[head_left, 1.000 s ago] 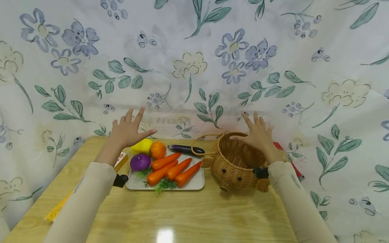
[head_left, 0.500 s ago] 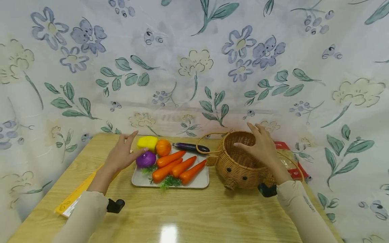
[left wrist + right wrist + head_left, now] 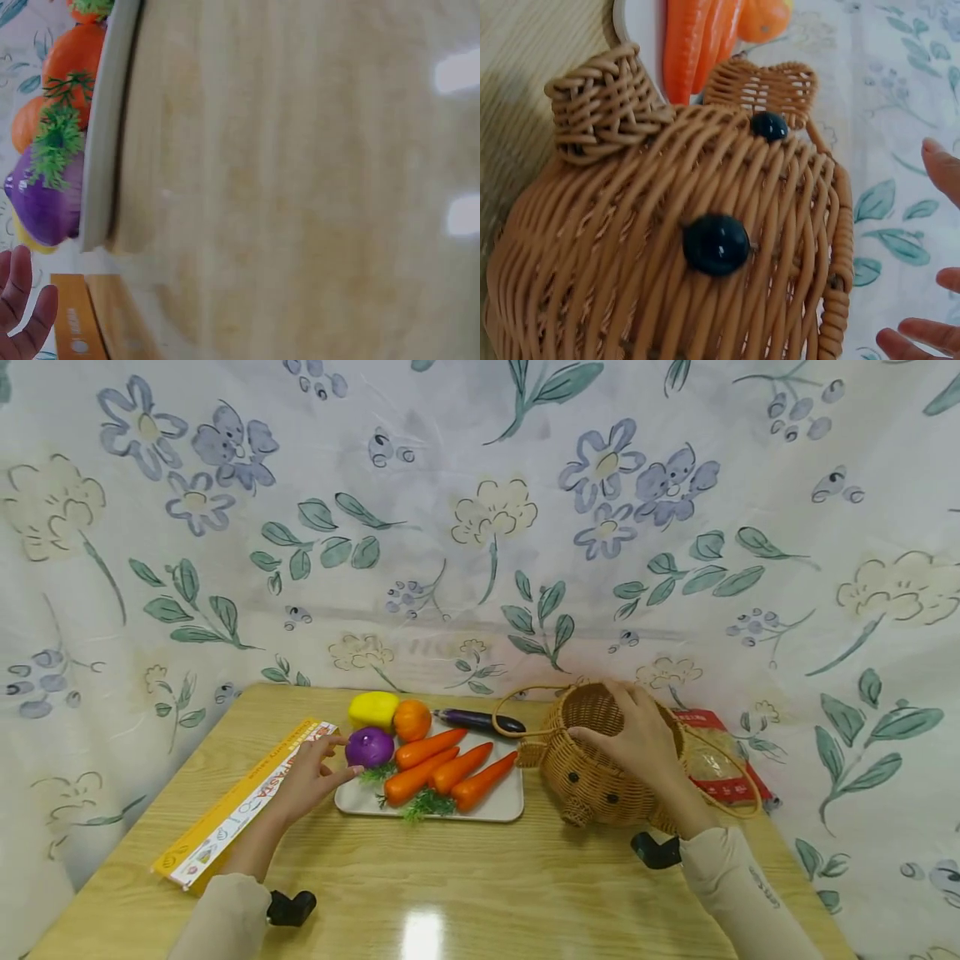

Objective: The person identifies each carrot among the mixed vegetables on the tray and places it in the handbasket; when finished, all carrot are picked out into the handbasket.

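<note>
A pig-faced wicker basket (image 3: 600, 789) stands at the right of the table. My right hand (image 3: 633, 735) hovers over its opening, thumb and fingers spread around nothing; in the right wrist view its fingertips (image 3: 939, 169) are beyond the basket rim. To the left lies a pale tray (image 3: 504, 807) of produce. Its left end holds a purple onion (image 3: 370, 748), and my left hand (image 3: 309, 781) is right beside it with fingers loosely bent and nothing held. In the left wrist view the onion (image 3: 49, 199) sits inside the tray edge, just above the fingers.
On the tray are several carrots (image 3: 422, 778), an orange (image 3: 412, 721), a yellow fruit or vegetable (image 3: 372, 710) and an eggplant (image 3: 480, 721). A long pasta box (image 3: 240, 810) lies left, under the left hand. Behind the basket is a red bag (image 3: 712, 760) near the floral cloth.
My left hand has come down from above the tray's back left to beside the onion. My right hand has lowered slightly over the basket. The view has shifted slightly.
</note>
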`<state>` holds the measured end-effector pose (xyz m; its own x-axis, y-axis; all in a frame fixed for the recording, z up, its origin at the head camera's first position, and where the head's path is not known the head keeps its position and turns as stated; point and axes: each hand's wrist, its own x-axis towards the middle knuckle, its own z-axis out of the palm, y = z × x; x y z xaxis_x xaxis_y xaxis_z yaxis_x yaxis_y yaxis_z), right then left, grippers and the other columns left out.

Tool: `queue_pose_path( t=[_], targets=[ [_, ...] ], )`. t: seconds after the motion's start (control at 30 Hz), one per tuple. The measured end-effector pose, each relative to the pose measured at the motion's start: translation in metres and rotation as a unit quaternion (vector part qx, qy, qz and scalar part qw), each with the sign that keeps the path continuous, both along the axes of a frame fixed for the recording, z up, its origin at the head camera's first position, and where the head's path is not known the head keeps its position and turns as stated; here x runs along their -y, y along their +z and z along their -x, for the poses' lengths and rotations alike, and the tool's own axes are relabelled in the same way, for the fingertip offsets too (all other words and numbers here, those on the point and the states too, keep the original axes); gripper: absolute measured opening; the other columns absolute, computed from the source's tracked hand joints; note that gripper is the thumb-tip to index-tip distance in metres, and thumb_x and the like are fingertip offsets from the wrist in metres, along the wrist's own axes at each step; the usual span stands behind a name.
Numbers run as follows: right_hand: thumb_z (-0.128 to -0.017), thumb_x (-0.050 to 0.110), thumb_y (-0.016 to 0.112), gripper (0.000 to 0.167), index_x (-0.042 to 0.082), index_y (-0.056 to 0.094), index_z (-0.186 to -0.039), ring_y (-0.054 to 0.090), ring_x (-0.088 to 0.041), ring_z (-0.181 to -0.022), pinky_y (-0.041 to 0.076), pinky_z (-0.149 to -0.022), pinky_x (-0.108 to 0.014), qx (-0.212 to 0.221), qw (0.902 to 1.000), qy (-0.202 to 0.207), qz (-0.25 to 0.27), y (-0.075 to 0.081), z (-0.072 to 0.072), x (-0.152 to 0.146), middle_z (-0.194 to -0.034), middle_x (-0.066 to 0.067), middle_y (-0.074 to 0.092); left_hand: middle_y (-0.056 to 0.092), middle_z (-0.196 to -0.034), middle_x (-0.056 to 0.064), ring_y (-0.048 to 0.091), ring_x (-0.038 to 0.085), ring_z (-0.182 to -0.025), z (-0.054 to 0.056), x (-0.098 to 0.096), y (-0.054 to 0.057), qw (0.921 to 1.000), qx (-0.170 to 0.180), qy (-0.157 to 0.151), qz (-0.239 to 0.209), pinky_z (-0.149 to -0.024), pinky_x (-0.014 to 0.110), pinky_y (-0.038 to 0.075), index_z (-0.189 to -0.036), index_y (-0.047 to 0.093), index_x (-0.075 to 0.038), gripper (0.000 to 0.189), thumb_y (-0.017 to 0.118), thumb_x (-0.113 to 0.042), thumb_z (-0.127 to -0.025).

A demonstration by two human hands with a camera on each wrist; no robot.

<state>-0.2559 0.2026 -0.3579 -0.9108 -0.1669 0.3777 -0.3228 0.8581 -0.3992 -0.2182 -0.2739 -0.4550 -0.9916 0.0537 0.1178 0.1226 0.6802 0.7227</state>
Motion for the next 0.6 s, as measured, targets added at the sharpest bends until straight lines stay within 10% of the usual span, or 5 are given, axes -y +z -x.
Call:
queue_pose_path(
  t=[0.23, 0.6],
  targets=[
    [-0.078, 0.054, 0.079, 0.091, 0.019, 0.04, -0.152, 0.046, -0.044, -0.129, 0.042, -0.093, -0.067, -0.013, 0.9997, 0.011, 0.017, -0.003, -0.005, 0.007, -0.146, -0.019, 0.045, 0.046, -0.133, 0.028, 0.048, 0.041, -0.113, -0.004, 0.005, -0.022, 0.9979, 0.001, -0.026, -0.059, -0.087, 0.05, 0.048, -0.133, 0.05, 0.003, 0.051, 0.07, -0.021, -0.093],
    [-0.076, 0.049, 0.083, 0.087, 0.013, 0.047, -0.146, 0.056, -0.041, -0.117, 0.05, -0.085, -0.058, -0.025, 0.9986, 0.03, 0.035, -0.014, -0.013, 0.029, -0.138, -0.018, 0.051, 0.043, -0.123, 0.028, 0.051, 0.034, -0.106, -0.01, 0.005, -0.037, 0.9954, 0.064, -0.007, -0.071, -0.082, 0.037, 0.047, -0.131, 0.052, 0.005, 0.048, 0.07, -0.019, -0.093]
  ],
)
